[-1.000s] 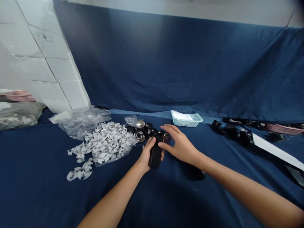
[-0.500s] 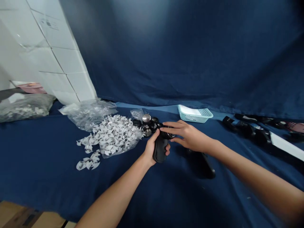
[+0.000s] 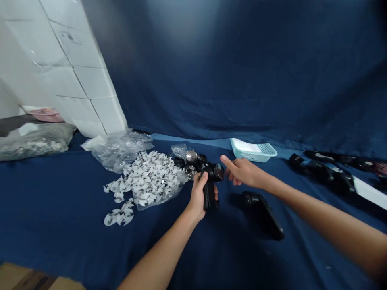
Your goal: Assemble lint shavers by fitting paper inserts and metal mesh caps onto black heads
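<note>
Head view: left hand (image 3: 198,197) grips black device (image 3: 209,193) over table (image 3: 60,209), toward back edge. Right hand (image 3: 244,172) just beside, apart from device, one finger extended, others curled; cannot tell whether holding anything.

On counter (image 3: 60,237), left of centre: heap of small pieces (image 3: 152,173), partly on bag (image 3: 177,189). Centre: device (image 3: 211,197) in left hand (image 3: 198,198), cluster of parts (image 3: 191,156) behind. Right of centre: second device (image 3: 266,216), basket (image 3: 256,156) behind. Upper left: boxes (image 3: 90,80).

Table, blue cloth (image 3: 75,227) | white pieces (image 3: 151,175) | clear bag (image 3: 122,150) | black device (image 3: 265,215) | teal basket (image 3: 255,156)
</note>
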Tool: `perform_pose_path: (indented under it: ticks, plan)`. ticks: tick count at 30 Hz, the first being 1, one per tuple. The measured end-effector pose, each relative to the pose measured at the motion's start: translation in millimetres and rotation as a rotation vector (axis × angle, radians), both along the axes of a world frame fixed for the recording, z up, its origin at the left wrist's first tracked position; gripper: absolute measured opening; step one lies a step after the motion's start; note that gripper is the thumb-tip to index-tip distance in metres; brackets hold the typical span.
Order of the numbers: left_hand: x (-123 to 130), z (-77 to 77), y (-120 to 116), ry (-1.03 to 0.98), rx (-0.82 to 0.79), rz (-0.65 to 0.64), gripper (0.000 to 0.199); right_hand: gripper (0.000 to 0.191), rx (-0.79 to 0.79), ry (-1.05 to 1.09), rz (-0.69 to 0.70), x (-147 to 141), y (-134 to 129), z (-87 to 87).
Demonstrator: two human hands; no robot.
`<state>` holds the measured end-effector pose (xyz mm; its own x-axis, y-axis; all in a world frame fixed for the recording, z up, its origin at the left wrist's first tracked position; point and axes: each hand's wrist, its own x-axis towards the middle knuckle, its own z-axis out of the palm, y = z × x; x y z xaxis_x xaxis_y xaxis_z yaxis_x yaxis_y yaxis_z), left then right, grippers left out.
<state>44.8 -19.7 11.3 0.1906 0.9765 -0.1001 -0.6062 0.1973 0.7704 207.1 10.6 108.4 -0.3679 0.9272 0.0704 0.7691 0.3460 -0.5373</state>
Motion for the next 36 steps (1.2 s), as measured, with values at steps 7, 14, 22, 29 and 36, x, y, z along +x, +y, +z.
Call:
perform_pose_path:
  ticks: [7, 14, 22, 29, 36]
  plan:
    - [-6.1, -0.7, 6.4, -0.059, -0.129, -0.102, 0.047, 0.05, -0.162, 0.087, 0.181, 11.7, -3.3, 10.9]
    - [-13.9, 0.6, 9.8, -0.12, -0.175, -0.161, 0.048, 0.052, -0.141, 0.201, 0.163, 19.3, 6.4, -6.9]
    - [-18.9, -4.1, 10.5, -0.248, -0.175, -0.286, 0.058, 0.081, -0.197, 0.567, 0.324, 8.5, -1.2, -29.1]
    - [-23.6, -3.6, 12.2, -0.404, -0.141, -0.299, 0.06, 0.048, -0.066, 0.63, 0.075, 16.0, -1.3, -42.9]
    - [-17.9, 1.4, 4.8, -0.454, -0.144, -0.458, 0.056, 0.081, 0.049, 0.533, 0.427, -2.7, -4.8, -17.7]
